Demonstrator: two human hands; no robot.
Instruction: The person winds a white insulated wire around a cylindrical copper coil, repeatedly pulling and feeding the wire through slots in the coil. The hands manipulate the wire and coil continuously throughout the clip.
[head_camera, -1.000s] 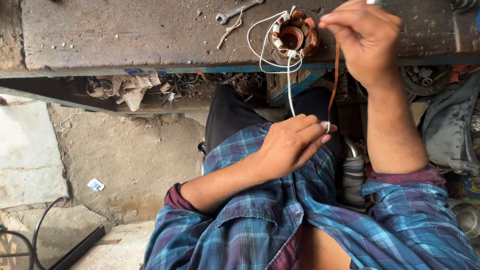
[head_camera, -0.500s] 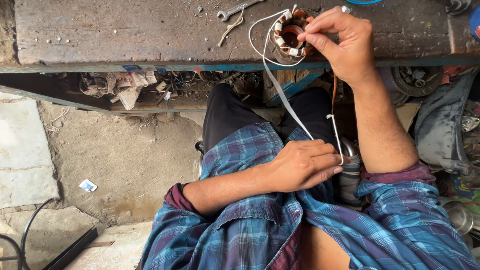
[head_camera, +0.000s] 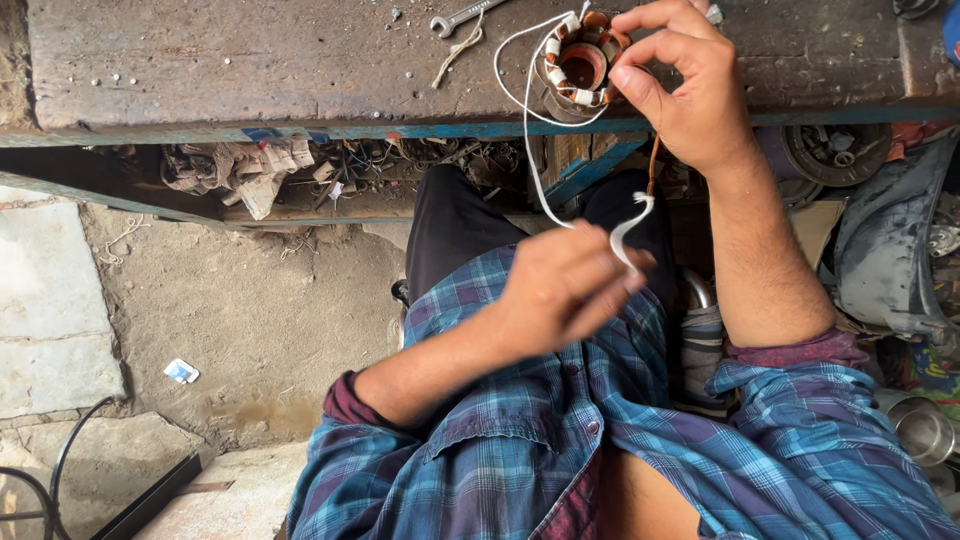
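Worn wooden bench up top, I read my left hand pinched on white lacing cord below the copper-wound stator, right hand clamped on that stator's rim mid-tying; next, I judge, pull the cord taut.

Soft, even daylight, pretty bright, no hard shadows or glare anywhere. Only the space under the bench goes dark. The left hand is motion-blurred, and the shirt up close is a bit soft. The bench edge bows slightly from the wide lens.
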